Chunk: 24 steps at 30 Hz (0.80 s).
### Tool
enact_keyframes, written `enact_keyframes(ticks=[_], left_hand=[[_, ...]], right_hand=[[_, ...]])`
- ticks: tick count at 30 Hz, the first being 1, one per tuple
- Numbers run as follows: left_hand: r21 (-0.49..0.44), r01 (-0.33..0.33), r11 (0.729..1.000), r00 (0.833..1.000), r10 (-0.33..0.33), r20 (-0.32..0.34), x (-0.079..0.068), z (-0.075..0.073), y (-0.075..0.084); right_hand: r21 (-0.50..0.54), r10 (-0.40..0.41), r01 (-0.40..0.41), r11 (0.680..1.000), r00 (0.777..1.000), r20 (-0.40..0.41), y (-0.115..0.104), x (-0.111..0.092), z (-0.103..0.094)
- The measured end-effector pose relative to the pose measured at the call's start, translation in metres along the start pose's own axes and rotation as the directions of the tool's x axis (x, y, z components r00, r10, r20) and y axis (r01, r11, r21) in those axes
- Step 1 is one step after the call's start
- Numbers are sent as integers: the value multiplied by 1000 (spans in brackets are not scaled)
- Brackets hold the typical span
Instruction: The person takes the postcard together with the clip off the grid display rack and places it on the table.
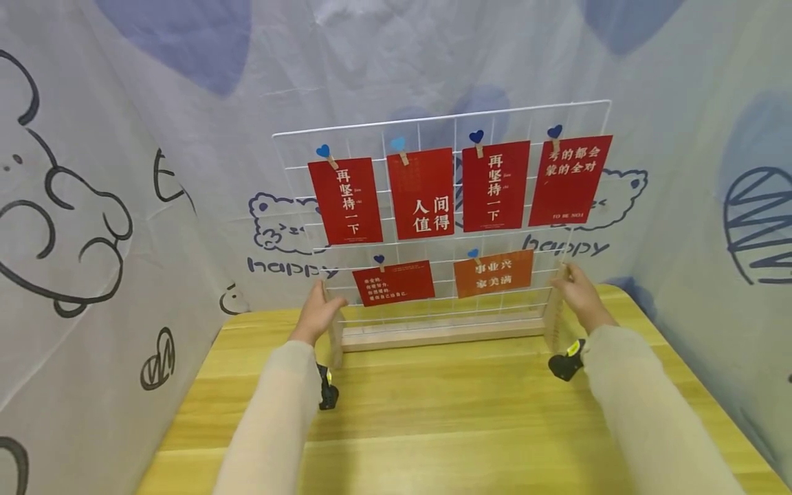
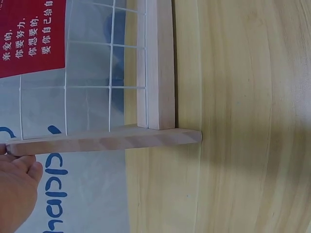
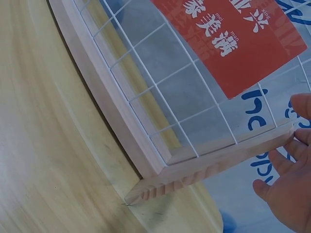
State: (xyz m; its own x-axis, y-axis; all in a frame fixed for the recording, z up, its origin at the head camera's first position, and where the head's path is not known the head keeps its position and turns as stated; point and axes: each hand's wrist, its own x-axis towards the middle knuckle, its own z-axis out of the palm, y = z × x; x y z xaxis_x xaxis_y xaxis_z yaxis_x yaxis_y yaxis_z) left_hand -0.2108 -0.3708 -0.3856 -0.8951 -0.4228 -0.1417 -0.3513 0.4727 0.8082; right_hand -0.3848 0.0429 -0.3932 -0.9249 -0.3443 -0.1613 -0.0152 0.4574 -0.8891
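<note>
A white wire grid [image 1: 442, 119] stands upright in a pale wooden base [image 1: 442, 335] on the table. My left hand [image 1: 317, 315] grips the upper end of the base's left post [image 2: 104, 141], fingers and thumb around it. On the other side, my right hand [image 1: 581, 299] holds the top of the right post [image 3: 218, 165] between thumb and fingers. Several red cards hang in the upper row, including one card [image 1: 423, 185] with large white characters. Below them hang a small red card [image 1: 394, 283] and an orange-red card [image 1: 493, 273]. Heart-topped wooden clips [image 1: 476, 137] pin the cards.
The yellow wood-grain table [image 1: 433, 426] stretches in front of the base. Printed cloth [image 1: 346, 62] hangs close behind and along both sides. Black wrist cameras [image 1: 566, 361] sit at both cuffs.
</note>
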Motion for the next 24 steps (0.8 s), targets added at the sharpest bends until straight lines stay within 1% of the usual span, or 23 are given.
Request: enact_keyframes(ticks=[2, 9, 15, 20, 24], left_hand=[[3, -10, 1000, 1000, 10, 9, -1, 1, -1], [41, -31, 999, 999, 29, 41, -2, -1, -6], [58, -66, 996, 998, 64, 24, -6, -5, -5], [68, -80, 994, 997, 79, 12, -10, -7, -3], [52, -88, 995, 996, 88, -1, -14, -8, 0]], right_hand=[[-5, 3, -3, 1000, 1000, -5, 1, -1, 0], [32, 7, -7, 999, 1000, -21, 2, -3, 6], [7, -7, 7, 1000, 998, -55, 1, -7, 12], [1, -27, 27, 1000, 1000, -11, -1, -13, 16], [-39, -42, 43, 998, 998, 39, -8, -20, 24]])
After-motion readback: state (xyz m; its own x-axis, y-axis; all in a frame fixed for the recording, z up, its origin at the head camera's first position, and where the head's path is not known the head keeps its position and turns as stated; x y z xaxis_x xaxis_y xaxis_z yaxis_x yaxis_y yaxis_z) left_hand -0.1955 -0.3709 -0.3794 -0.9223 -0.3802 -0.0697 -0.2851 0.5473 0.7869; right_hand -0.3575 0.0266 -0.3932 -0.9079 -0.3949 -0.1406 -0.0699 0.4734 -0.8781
